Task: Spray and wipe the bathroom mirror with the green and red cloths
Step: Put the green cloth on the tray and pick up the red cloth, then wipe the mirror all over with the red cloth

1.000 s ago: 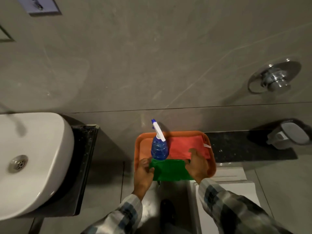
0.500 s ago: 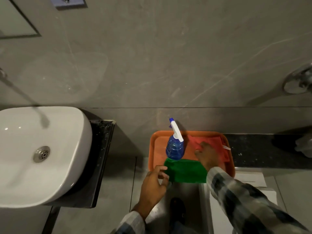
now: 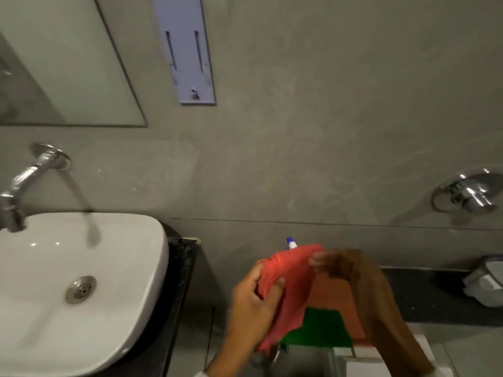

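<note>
Both hands hold the red cloth [image 3: 292, 287] lifted above the orange tray [image 3: 336, 300]. My left hand [image 3: 251, 303] pinches its left edge; my right hand [image 3: 340, 263] grips its top right corner. The cloth hangs down and hides most of the blue spray bottle, of which only the white and blue nozzle [image 3: 291, 243] shows above it. The green cloth [image 3: 321, 327] lies flat on the near part of the tray. The mirror [image 3: 62, 72] hangs on the wall at the upper left, above the basin.
A white basin [image 3: 81, 281] on a dark counter [image 3: 179, 281] fills the lower left, with a chrome tap [image 3: 24, 183] above it. A pale wall plate [image 3: 187, 50] hangs right of the mirror. A chrome wall valve [image 3: 468, 194] and a grey container [image 3: 487, 281] sit at the right.
The red cloth has been lifted off the tray and both hands now hold it. The view has tilted upward, bringing the mirror and the tap into sight.
</note>
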